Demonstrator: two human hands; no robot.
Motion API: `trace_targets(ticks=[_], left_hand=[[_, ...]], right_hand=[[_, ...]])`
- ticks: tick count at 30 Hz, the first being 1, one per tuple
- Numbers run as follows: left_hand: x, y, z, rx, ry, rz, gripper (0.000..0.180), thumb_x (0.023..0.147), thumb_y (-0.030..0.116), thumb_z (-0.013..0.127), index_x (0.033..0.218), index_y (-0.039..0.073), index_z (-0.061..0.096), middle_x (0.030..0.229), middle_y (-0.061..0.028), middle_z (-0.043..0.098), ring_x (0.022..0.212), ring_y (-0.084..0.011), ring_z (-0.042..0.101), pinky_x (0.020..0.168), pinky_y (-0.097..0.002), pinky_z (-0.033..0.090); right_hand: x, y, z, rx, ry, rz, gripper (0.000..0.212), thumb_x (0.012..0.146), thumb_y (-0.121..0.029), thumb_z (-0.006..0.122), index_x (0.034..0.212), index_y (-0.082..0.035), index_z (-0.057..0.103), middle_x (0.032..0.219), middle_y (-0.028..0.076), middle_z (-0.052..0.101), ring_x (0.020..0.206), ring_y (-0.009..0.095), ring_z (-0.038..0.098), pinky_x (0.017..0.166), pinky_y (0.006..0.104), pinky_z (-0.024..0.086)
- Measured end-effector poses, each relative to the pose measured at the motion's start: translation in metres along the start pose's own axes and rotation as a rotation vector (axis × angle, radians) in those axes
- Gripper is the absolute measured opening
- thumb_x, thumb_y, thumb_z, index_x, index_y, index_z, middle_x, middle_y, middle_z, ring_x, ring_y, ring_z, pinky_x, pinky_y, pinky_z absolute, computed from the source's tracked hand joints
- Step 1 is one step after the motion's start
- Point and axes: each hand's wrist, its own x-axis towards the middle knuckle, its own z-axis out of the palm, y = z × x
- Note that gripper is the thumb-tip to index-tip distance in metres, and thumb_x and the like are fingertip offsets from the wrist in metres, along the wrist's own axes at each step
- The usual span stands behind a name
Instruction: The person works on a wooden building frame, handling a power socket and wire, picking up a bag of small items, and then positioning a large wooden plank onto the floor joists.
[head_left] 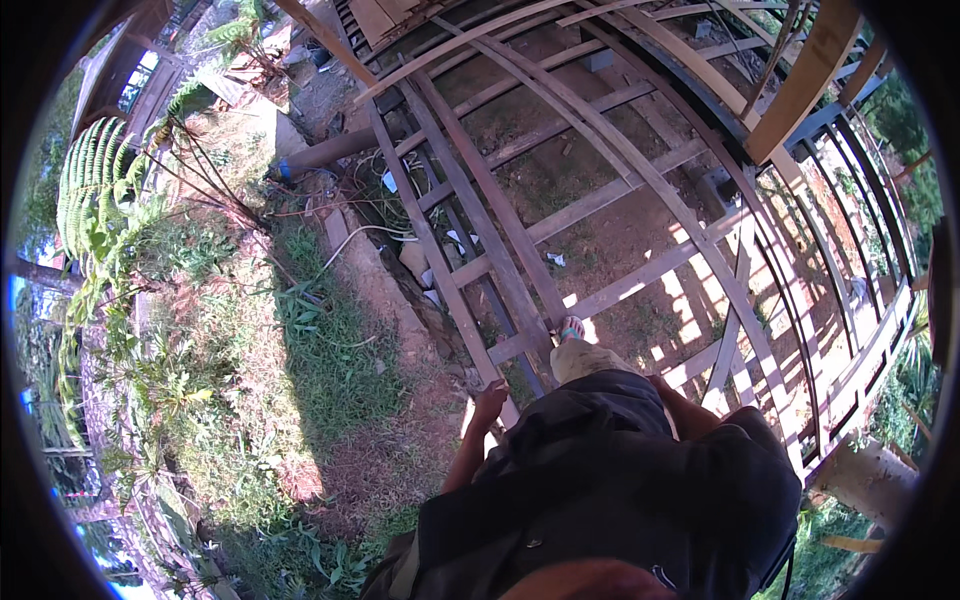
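My left hand (489,402) hangs beside the long outer wooden beam (440,255), its fingers curled. I cannot make out whether anything is in them or whether they touch the beam. My right hand (662,388) is low by my right side, mostly hidden by my dark clothing, and its fingers do not show. One foot (571,330) in a strapped sandal is at the timber frame, near a reddish-brown plank (490,190). My leg in light trousers (583,360) is just behind it.
Open joists (590,213) span gaps with bare soil below. Long curved boards (640,160) cross them on the right. An upright post (806,80) stands at upper right. Grass (335,340), a pipe (325,153) and fern fronds (95,175) lie to the left.
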Motion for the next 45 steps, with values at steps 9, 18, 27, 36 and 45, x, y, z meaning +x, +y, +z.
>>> trace_targets(ticks=[9,18,27,36,45], left_hand=[[0.019,-0.053,-0.161,-0.045,0.204,-0.117,0.026,0.090,0.021,0.057,0.110,0.005,0.062,0.099,-0.0126,0.065,0.090,-0.0216,0.064,0.075,-0.0364,0.053],[0.114,0.041,-0.182,-0.131,-0.061,-0.481,0.025,0.088,0.018,0.058,0.110,0.007,0.060,0.089,-0.0028,0.061,0.073,-0.0139,0.058,0.057,-0.0276,0.046],[0.326,0.116,-0.276,0.183,-0.286,-0.076,0.026,0.090,0.018,0.055,0.113,0.007,0.057,0.083,-0.0026,0.057,0.065,-0.0125,0.053,0.052,-0.0271,0.042],[0.572,0.243,-0.472,-0.343,-0.246,-0.124,0.030,0.089,0.026,0.056,0.118,0.017,0.053,0.100,-0.0077,0.066,0.082,-0.0187,0.064,0.063,-0.0322,0.048],[0.638,0.333,-0.388,-0.142,-0.280,-0.217,0.026,0.088,0.021,0.059,0.112,0.013,0.056,0.088,-0.0084,0.065,0.069,-0.0171,0.062,0.051,-0.0287,0.045]], right_hand=[[0.066,-0.243,-0.078,0.432,-0.135,-0.115,0.040,0.090,-0.030,0.059,0.120,-0.004,0.059,0.118,0.013,0.061,0.106,0.024,0.060,0.088,0.0360,0.049],[0.082,-0.334,-0.111,0.208,-0.264,-0.604,0.043,0.089,-0.024,0.058,0.127,-0.004,0.055,0.126,0.013,0.058,0.114,0.024,0.056,0.099,0.0331,0.043],[0.165,-0.348,-0.121,0.459,-0.197,-0.347,0.045,0.090,-0.025,0.057,0.129,-0.005,0.054,0.129,0.014,0.057,0.120,0.024,0.053,0.103,0.0327,0.039],[0.136,-0.493,-0.183,0.672,0.290,-0.329,0.051,0.084,-0.022,0.051,0.132,-0.005,0.053,0.138,0.013,0.050,0.126,0.026,0.046,0.106,0.0325,0.034],[0.133,-0.508,-0.172,0.738,0.481,0.182,0.045,0.078,-0.018,0.052,0.122,-0.010,0.062,0.116,0.014,0.063,0.105,0.022,0.059,0.088,0.0308,0.045]])
